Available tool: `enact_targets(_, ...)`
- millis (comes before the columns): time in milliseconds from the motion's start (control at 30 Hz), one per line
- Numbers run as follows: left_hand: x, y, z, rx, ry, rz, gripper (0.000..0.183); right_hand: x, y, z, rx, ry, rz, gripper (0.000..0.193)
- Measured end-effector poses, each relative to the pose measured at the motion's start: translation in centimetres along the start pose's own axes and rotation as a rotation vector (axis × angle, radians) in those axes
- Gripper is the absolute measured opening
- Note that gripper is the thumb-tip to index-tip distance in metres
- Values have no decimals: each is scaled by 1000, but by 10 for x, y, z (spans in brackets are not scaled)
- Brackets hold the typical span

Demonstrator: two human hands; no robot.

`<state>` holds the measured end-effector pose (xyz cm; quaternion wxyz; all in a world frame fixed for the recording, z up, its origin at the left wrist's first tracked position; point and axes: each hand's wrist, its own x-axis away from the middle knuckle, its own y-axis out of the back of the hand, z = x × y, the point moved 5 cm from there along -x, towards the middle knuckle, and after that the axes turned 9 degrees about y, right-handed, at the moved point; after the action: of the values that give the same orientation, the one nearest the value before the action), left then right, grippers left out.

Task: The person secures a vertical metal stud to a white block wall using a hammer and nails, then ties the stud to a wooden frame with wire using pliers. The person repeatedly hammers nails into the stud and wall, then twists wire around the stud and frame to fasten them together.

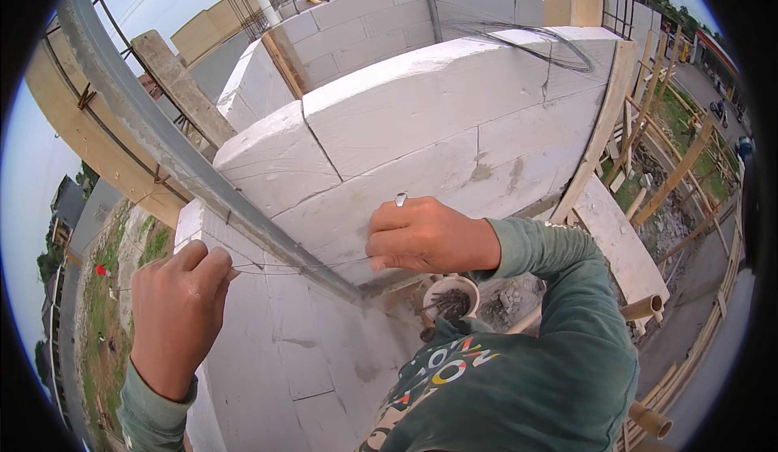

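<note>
A thin dark wire runs between my two hands, in front of a white block wall. My left hand pinches it at the left, thumb and fingers pressed together. The right hand, with a ring on one finger, is closed on the wire's other part in front of the blocks. Behind the wire a grey metal bar slants down across the wall corner. More loose, fine strands lie across the wall near the bar; where they end I cannot tell.
A coil of wire rests on the wall top. Below my right arm stands a pale bucket with dark pieces inside. Rebar rises at the left, bamboo poles stand at the right, and the ground lies far below on both sides.
</note>
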<state>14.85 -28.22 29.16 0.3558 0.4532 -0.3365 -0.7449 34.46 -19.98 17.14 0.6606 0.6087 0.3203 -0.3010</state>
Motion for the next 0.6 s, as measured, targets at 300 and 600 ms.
enact_targets(300,-11,-10,-64,-221,-559,-222,7,33,21,-42,141,-388,-467,9)
enact_targets(600,-62,-70,-88,-170,-601,-379,14,80,21,43,-201,-414,-148,20)
